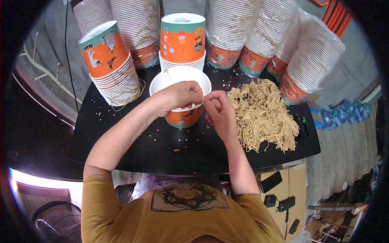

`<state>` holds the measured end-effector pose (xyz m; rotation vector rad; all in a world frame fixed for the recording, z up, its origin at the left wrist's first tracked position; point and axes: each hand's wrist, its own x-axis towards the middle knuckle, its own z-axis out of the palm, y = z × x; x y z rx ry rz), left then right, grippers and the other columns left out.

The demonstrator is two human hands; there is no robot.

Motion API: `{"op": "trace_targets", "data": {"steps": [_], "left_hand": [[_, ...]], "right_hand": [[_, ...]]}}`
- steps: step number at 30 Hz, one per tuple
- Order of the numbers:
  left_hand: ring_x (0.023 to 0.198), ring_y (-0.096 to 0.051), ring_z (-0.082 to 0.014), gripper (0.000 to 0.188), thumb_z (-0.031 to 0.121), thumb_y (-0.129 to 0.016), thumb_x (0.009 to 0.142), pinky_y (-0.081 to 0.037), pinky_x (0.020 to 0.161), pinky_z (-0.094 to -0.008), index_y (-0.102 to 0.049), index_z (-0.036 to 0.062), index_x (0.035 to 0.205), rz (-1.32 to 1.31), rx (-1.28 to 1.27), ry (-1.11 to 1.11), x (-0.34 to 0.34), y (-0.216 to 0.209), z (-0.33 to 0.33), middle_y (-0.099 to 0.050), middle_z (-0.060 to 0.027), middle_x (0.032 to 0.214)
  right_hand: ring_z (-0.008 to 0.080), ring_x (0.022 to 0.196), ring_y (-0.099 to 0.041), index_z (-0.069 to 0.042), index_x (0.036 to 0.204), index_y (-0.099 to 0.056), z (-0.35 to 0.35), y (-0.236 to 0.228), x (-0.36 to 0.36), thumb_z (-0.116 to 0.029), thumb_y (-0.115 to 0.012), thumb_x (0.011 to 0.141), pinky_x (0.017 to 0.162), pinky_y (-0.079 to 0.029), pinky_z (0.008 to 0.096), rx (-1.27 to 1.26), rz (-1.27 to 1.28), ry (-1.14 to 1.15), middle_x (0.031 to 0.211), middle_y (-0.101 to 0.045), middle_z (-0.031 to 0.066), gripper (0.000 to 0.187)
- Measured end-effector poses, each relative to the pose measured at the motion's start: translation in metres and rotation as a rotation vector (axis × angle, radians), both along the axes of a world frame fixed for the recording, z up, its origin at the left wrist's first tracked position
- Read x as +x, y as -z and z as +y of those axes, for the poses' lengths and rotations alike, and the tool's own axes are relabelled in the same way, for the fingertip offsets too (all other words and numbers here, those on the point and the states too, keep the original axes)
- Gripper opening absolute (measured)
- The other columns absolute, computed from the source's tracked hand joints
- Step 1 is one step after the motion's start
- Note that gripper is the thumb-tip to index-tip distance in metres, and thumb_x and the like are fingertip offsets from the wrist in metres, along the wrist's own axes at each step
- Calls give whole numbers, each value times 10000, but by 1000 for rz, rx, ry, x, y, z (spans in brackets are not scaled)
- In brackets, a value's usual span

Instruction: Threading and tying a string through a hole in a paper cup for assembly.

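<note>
A paper bucket [184, 119], white inside and printed orange outside, stands upright in front of me on the black table. My left hand [178, 97] reaches across its mouth, fingers closed in a pinch at the right side of the rim. Fingertip to fingertip with it, my right hand [221, 112] is also closed, just outside the rim. A thin tan cord [172, 78] shows inside the bucket, and a bit of it appears between the two hands. Its ends are hidden by my fingers. Beside my right hand lies a heap of loose tan cords [265, 117].
An inverted bucket stack [182, 42] stands behind. Another, with cords hanging on it [111, 60], leans at left. Tall plastic-wrapped bucket stacks [312, 60] line the back. Small punched paper bits dot the black table [133, 141]. A black object [302, 125] lies near the right edge.
</note>
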<state>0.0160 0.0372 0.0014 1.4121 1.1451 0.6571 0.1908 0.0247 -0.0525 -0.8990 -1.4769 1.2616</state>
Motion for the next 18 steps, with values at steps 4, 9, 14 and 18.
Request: {"op": "trace_targets", "data": {"steps": [4, 9, 14, 18], "left_hand": [[621, -449, -33, 77, 116, -627, 861, -343, 541, -186, -568, 69, 878, 1, 18, 4, 0, 2, 1, -506, 47, 721], [623, -450, -32, 85, 112, -636, 863, -340, 536, -185, -562, 74, 880, -12, -4, 2, 0, 2, 1, -504, 53, 728], [616, -448, -34, 83, 94, -635, 857, -339, 530, -186, -560, 66, 879, 1, 10, 6, 1, 1, 1, -500, 50, 721], [612, -447, -36, 77, 80, -629, 852, -343, 528, -189, -563, 57, 885, -14, 10, 8, 0, 2, 2, -499, 46, 717]], "right_hand": [[25, 537, -468, -46, 954, -517, 2, 5, 1, -57, -591, 942, 475, -364, 210, 54, -48, 25, 591, -527, -29, 76], [31, 542, -485, -50, 954, -519, 1, 5, 0, -47, -596, 932, 492, -387, 219, 81, -81, 38, 592, -546, -10, 80], [56, 519, -471, -35, 957, -518, 4, 12, 0, -41, -611, 907, 498, -399, 248, 210, -130, 70, 583, -543, 20, 106], [66, 510, -466, -33, 952, -520, 4, 12, 1, -39, -616, 896, 495, -399, 259, 249, -194, 87, 570, -529, 36, 112]]}}
